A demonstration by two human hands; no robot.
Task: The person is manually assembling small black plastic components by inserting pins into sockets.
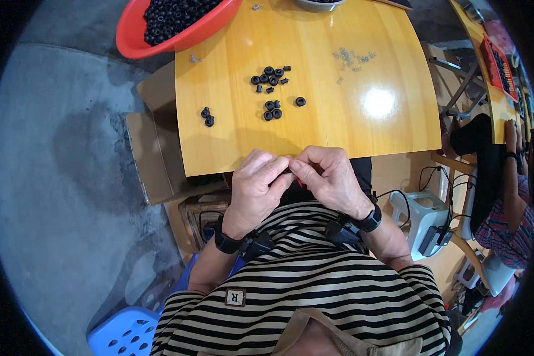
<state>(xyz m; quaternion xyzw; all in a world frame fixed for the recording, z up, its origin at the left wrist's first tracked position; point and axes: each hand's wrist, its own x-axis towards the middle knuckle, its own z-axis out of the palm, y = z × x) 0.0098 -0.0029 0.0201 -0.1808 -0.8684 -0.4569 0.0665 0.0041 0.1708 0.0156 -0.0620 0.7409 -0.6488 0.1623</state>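
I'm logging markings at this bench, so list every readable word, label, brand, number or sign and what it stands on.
Square patch on the striped shirt: one dark character, not copied out here.
Black pieces and red basin: no readable text.
Far red tray: too small and blurred to tell.

Black rings [273,80], yellow table [326,127], striped shirt [314,279]
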